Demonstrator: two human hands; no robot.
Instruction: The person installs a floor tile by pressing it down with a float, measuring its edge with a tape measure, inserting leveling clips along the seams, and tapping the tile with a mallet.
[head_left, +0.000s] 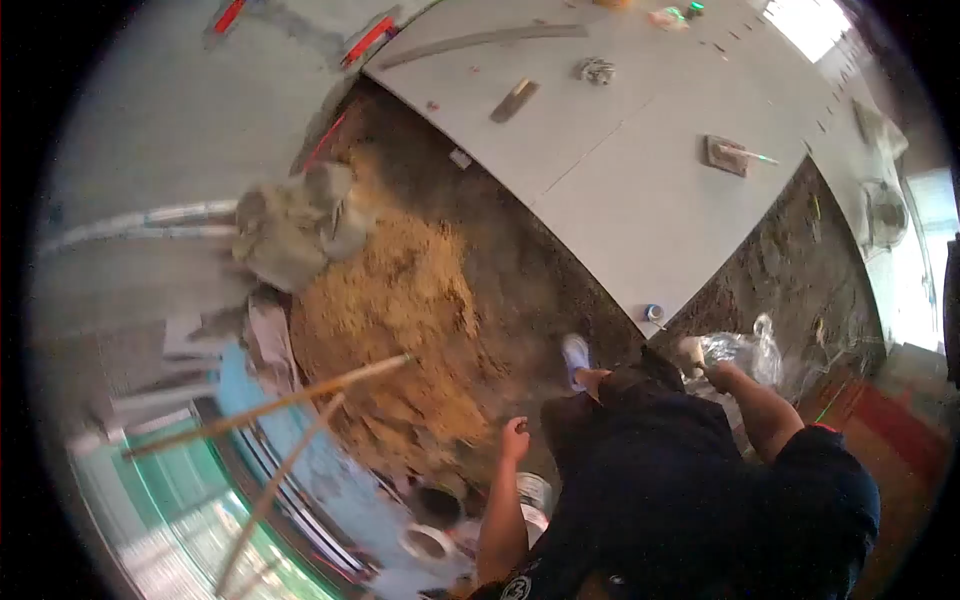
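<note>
My left hand (515, 440) hangs beside my body over the edge of the sandy heap (400, 300), its fingers curled. Whether anything small lies in them I cannot make out. Near the corner of the large grey tiles (640, 180), my right hand (716, 376) is closed on a pale, stubby, cylinder-shaped object (691, 353); blur hides its exact kind. Just beyond that hand is crumpled clear plastic (755, 352). A small blue-and-white roll or can (654, 312) sits on the tile corner.
A trowel (727, 156), a wood-and-metal float (515, 101) and a long strip (480, 42) lie on the tiles. Filled sacks (295, 225) and long wooden handles (270, 405) are to the left. Buckets (428, 543) stand near my left arm. Dark, uneven ground borders the tiles.
</note>
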